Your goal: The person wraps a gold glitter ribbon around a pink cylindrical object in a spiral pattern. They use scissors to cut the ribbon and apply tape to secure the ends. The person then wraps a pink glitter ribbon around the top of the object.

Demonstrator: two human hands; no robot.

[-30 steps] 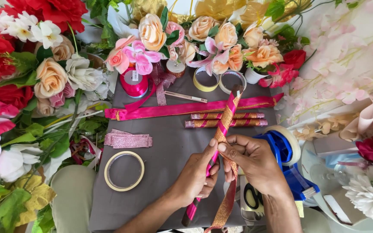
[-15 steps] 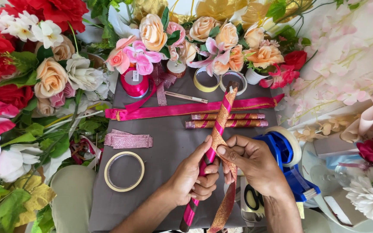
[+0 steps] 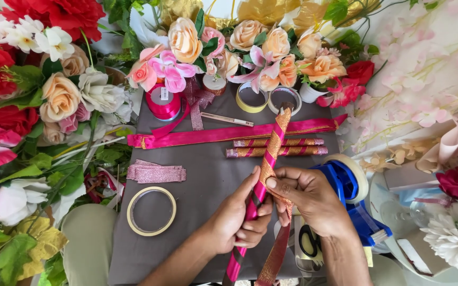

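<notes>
The head camera looks straight down at a grey table (image 3: 208, 185) with fake flowers (image 3: 54, 100) packed along its left edge, its far edge and its right side.

Both hands are at the near edge of the table, close to the middle. The left hand (image 3: 237, 220) is closed around a long stick (image 3: 275, 139). The stick is wrapped in pink and gold. The fingers curl round its lower part and the thumb lies up along it. The right hand (image 3: 308, 198) is just beside the left one, a bit higher up the stick. Its thumb and fingers pinch a gold glitter ribbon (image 3: 274, 259) flat against the stick. The loose end of that ribbon hangs down below the hands, off the near edge.

The stick runs long-ways from the near edge up toward the far edge, and it leans a little to the right at the top. Most of the stick pokes out above both hands. The right hand is nearer to that upper part.

Further up the table lie two more wrapped sticks (image 3: 276, 147), side by side, going left to right. A long pink ribbon (image 3: 213, 134) lies just behind them. It comes off a pink ribbon spool (image 3: 163, 100) near the far left corner. Two tape rolls (image 3: 269, 98) sit by the far edge. Another tape ring (image 3: 151, 210) lies flat near the left edge, and a folded pink glitter strip (image 3: 156, 172) is just above it. A blue tape holder (image 3: 353, 198) sits at the right edge, touching the right hand's side
</notes>
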